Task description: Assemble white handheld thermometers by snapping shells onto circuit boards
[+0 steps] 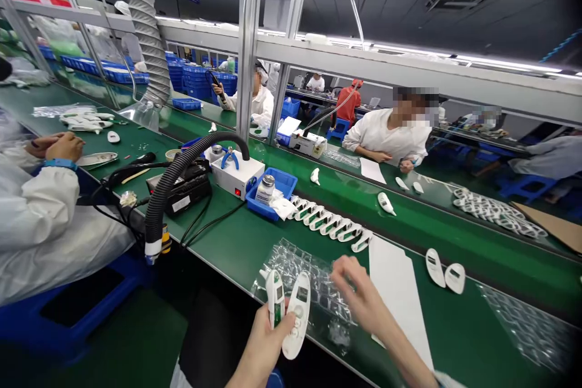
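Head view: your left hand has two parts at once just off the table's near edge, the white handheld and the white cover. Grip is narrow and loaded: thumb over the cover's side, fingers wrapped behind both. They sit side by side, tilted up, screen and buttons facing you, probably so you can check one against the other without regripping. Your right hand hangs over the right end of the see-through tray, fingers half curled; no part shows in it, but I can't tell whether the fingertips pinch something small. Tray lies flat by the near edge, which likely keeps its pockets within short reach. White paper runs from the far edge toward you, right of the tray. White shells stand in a slanted row along the far edge, all the same way round, presumably for quick one-by-one picking. At the row's left end, a blue bin corrals the bottle, I'd guess against tipping. White box sits left of that, outside your working patch.
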The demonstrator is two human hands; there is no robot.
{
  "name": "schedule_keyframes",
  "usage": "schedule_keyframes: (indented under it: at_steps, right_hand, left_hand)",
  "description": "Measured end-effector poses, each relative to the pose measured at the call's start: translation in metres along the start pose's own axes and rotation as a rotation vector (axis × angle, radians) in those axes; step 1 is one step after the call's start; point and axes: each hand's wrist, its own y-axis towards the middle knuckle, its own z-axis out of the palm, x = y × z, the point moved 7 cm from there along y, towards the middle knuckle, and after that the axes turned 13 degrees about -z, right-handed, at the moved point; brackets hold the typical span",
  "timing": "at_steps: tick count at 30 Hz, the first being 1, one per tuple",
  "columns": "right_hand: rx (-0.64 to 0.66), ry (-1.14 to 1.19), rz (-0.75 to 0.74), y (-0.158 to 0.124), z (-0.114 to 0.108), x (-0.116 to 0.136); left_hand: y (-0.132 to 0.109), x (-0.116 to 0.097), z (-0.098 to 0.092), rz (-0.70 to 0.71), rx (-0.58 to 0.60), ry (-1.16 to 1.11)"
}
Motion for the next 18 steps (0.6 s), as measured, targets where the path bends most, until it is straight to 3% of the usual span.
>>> schedule_keyframes:
  at_steps: [3,6,8,11,14,18]
  right_hand:
    - [0.022,-0.125,0.208,0.009,-0.001,-0.084]
    - [0.052,-0.275,0.329,0.002,0.002,-0.126]
    - [0.017,-0.29,0.331,-0.001,0.003,-0.125]
    - [-0.02,-0.169,0.289,0.006,0.011,-0.105]
    - [0.007,-0.062,0.312,0.022,0.03,-0.088]
    - [0.03,-0.11,0.372,0.037,0.052,-0.082]
  left_hand:
    - [0.002,-0.007,-0.002,-0.065,0.004,-0.014]
    - [0.003,-0.015,0.0,-0.056,0.021,0.005]
    - [0.005,-0.02,-0.001,-0.031,0.026,0.016]
    - [0.012,-0.031,-0.006,0.036,0.011,0.037]
    - [0.023,-0.042,-0.011,0.121,0.004,0.079]
    - [0.037,-0.048,-0.016,0.177,-0.019,0.083]
